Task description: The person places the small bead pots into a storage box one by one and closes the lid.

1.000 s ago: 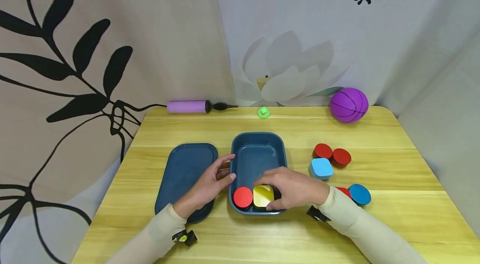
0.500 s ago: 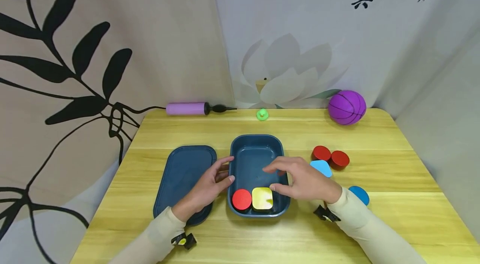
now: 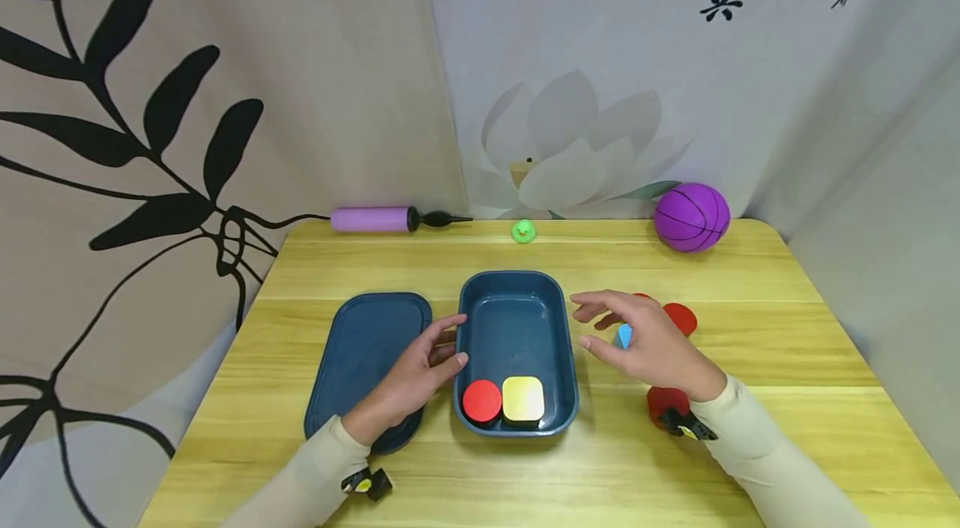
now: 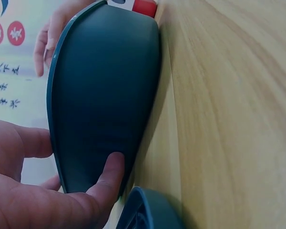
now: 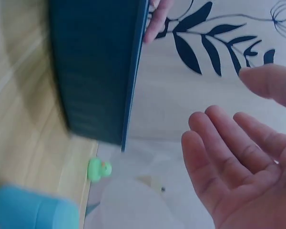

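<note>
The blue rectangular box (image 3: 517,336) sits on the wooden surface (image 3: 615,478), left grip (image 3: 415,376) spread against its side, right grip (image 3: 651,341) spread, empty. It seems light, stiff; best held by opposite walls.

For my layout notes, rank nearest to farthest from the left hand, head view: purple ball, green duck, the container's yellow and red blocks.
1. Red block: in container, left.
2. Yellow block: right of red.
3. Green duck: behind container.
4. Purple ball: back right.
</note>
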`<state>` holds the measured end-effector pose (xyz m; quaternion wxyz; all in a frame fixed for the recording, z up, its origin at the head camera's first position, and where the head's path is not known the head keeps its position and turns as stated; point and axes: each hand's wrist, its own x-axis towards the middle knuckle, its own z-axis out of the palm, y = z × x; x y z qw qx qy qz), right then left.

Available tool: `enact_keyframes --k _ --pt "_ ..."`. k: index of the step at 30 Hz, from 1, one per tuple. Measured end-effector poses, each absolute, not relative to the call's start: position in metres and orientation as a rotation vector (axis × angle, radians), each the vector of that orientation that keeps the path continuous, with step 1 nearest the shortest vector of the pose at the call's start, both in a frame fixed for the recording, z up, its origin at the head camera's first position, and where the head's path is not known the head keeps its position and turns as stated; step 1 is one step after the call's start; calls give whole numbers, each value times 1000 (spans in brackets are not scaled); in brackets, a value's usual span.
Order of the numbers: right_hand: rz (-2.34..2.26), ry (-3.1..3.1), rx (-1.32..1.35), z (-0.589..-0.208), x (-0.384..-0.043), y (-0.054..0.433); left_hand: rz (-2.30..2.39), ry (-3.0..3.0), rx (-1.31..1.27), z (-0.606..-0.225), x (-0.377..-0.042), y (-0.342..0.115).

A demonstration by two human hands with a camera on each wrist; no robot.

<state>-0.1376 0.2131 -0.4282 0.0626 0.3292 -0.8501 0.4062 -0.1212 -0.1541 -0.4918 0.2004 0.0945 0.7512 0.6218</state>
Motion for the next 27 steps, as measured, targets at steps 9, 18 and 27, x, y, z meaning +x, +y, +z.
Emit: enact_keyframes --k 9,18,27 --pt "1236 -2584 760 -427 -133 257 1735 2104 276 -493 -122 -156" --pt "1165 -2607 563 -441 -124 301 1741 2104 276 -490 -122 -157" --pt "1185 -2698 456 -466 -99 336 1757 2059 283 -493 -123 -156"
